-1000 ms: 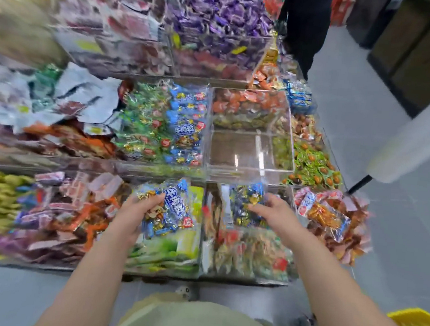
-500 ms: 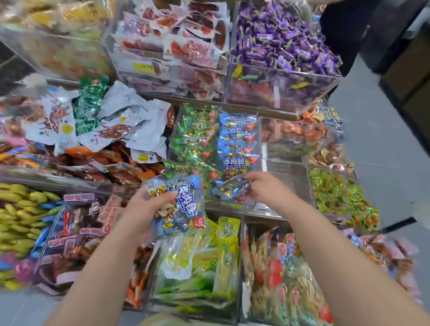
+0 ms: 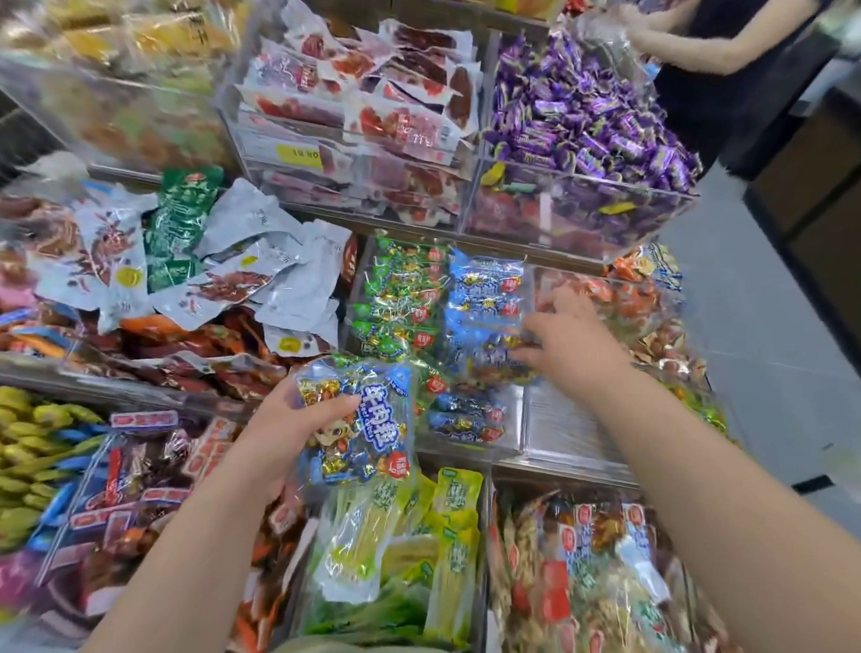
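Since half a second before, the right hand had travelled from the front lip of the clear bin deeper in and to the right, carrying a blue packet with it, while the view itself had dipped and swung a little. That hand lay low over the bin, its fingers curled down at the packet's right edge. Motion blur made the grip hard to read, but it appeared to be pinching the packet rather than having let go. The packet sat against the near end of the stack of blue packets, just beside the green packets sharing the same bin. The left hand gripped a second blue beef-snack bag, thumb across its front, holding it upright above the bins of the lowest shelf and well short of the stack. Judged from this, the restocking was roughly halfway. One packet had reached its bin but was not yet released or squared up, and the bag in the left hand had still to be brought over and laid down. Another person worked at the far shelf near the purple sweets.
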Demonstrator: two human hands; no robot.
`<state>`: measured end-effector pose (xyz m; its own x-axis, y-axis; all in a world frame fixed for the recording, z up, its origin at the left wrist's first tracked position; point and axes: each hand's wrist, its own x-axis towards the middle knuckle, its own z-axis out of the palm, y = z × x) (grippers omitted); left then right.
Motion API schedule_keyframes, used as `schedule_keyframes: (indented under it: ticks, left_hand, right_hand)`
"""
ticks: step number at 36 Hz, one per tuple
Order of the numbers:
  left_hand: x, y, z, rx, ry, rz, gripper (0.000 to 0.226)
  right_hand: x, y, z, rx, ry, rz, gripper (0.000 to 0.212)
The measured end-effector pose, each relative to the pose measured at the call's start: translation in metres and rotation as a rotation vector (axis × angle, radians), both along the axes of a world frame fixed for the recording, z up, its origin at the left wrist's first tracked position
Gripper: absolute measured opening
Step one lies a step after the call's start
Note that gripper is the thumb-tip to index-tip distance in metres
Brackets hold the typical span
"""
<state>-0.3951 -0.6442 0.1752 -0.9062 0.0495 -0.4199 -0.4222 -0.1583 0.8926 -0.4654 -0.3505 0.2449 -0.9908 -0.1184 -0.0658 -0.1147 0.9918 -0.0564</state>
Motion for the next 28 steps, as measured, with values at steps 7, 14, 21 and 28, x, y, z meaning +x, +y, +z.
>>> schedule_keyframes:
  ticks: [7,14,21,28]
  left_hand:
    - [-0.003,-0.004,-0.005,-0.034,0.044,-0.002,0.063]
    - [-0.002,-0.007,-0.008,0.003,0.098,-0.078,0.039]
    - [-0.004,-0.008,-0.008,0.009,0.086,-0.104,0.045]
    - [-0.002,-0.007,-0.006,0.008,0.088,-0.111,0.043]
  right_hand:
    - [-0.029,-0.021,-0.015,0.132,-0.079,0.084,0.032]
    - [-0.033,-0.028,-0.042,0.113,-0.088,0.115,0.033]
    - [-0.019,-0.015,-0.065,0.125,0.070,0.069,0.050]
    - [-0.004,-0.031,-0.101,0.179,0.010,0.145,0.092]
